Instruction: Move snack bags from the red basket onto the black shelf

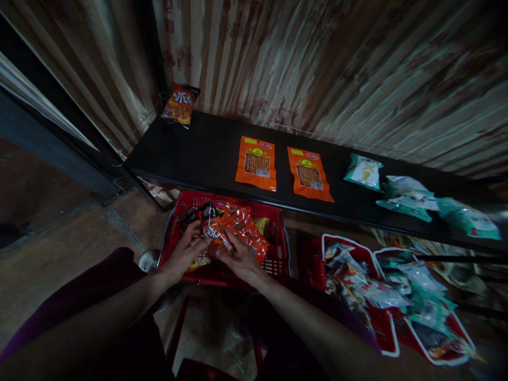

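Over a red basket (282, 248), my left hand (187, 253) and my right hand (241, 258) hold an orange and black snack bag (211, 225) between them, one at each side. Their fingers are bent around its edges. Beneath and beside this bag, several orange packets (248, 233) lie in the basket, with a yellow packet (261, 224) at the right. Part of the basket's contents is hidden by my hands.
On the black shelf (198, 153) are an orange snack bag (179, 107) at the left end, two flat orange packets (256, 163) in the middle and several green-white bags (363, 172). Two more filled baskets (391, 330) stand at the lower right. A patterned curtain (278, 63) hangs behind.
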Demonstrator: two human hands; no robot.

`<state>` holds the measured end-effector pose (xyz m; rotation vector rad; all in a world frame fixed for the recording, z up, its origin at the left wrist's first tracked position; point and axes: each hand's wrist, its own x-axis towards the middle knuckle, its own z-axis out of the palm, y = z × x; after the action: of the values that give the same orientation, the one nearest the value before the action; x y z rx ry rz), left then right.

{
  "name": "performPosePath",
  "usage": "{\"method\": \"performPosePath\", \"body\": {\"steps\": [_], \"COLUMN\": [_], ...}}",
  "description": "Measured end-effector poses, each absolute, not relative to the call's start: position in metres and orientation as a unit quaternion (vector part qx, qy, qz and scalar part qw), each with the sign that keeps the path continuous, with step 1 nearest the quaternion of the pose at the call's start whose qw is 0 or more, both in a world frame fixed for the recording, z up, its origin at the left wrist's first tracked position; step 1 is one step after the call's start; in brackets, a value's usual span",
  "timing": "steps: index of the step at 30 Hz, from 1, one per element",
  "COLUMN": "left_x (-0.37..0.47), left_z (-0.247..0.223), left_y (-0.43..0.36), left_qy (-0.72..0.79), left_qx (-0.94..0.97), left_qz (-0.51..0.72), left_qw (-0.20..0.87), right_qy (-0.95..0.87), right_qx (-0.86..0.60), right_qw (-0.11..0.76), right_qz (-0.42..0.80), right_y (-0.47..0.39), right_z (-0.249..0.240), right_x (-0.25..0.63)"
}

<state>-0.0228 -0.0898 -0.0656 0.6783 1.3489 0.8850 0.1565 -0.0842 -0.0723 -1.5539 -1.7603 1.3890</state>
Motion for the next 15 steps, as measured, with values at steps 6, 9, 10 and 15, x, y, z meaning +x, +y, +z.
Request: {"method": "performPosePath", "body": {"steps": [6, 9, 10, 15], "left_x": [-0.022, -0.021, -0.020, -0.020], "left_z": [-0.061, -0.060, -0.059, -0.050], "left_y": [-0.094, -0.094, -0.093, -0.088], "left_qy": [0.488, 0.466, 0.460, 0.440], "left_qx": [0.215, 0.174, 0.164, 0.107], "left_qz": [0.421, 0.434, 0.436, 0.438], "left_qw": [0.734, 0.751, 0.756, 0.777], "right_qy": [-0.693, -0.702, -0.709, -0.756], "right_qx": [-0.510, -0.509, -0.505, -0.458], "right_qw": [0.217, 0.212, 0.213, 0.223], "right_qz": [0.461, 0.451, 0.445, 0.410], "right_y": [-0.091, -0.096, -0.098, -0.106], "right_z": [-0.069, -0.068, -0.067, -0.062], "right_x": [0.154, 0.153, 0.152, 0.150]}}
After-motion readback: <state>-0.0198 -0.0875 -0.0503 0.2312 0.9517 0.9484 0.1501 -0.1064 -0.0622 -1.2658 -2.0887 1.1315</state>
